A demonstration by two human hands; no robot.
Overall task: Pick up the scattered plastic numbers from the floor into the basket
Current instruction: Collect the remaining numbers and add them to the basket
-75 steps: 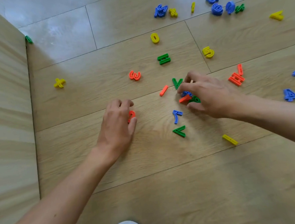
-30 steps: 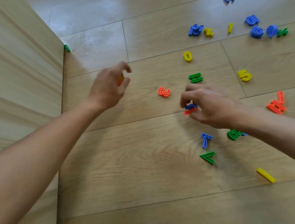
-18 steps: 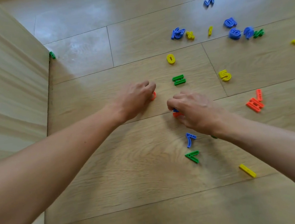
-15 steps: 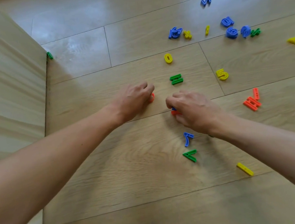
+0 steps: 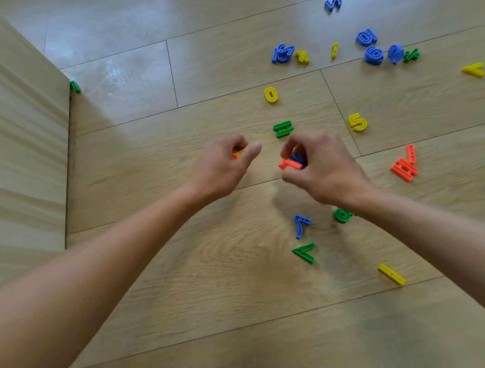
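Plastic numbers and signs in several colours lie scattered on the wood floor. My left hand (image 5: 223, 168) is closed on small orange and yellow pieces (image 5: 237, 153), held just above the floor. My right hand (image 5: 321, 168) is closed on an orange piece (image 5: 289, 164) and a blue piece (image 5: 298, 157). A green equals sign (image 5: 282, 129) lies just beyond both hands. Below my right hand lie a blue 7 (image 5: 300, 225), a green piece (image 5: 341, 215), a green angle sign (image 5: 305, 252) and a yellow bar (image 5: 392, 274). No basket is in view.
A wooden panel wall (image 5: 11, 155) runs along the left, with a green piece (image 5: 75, 86) at its corner. A yellow 0 (image 5: 271, 94), a yellow 5 (image 5: 357, 122), orange pieces (image 5: 404, 167) and blue numbers (image 5: 373, 55) lie farther off and to the right.
Both hands have lifted off the floor with pieces in their fingers. The orange 3 that lay by my left hand is gone from the floor.
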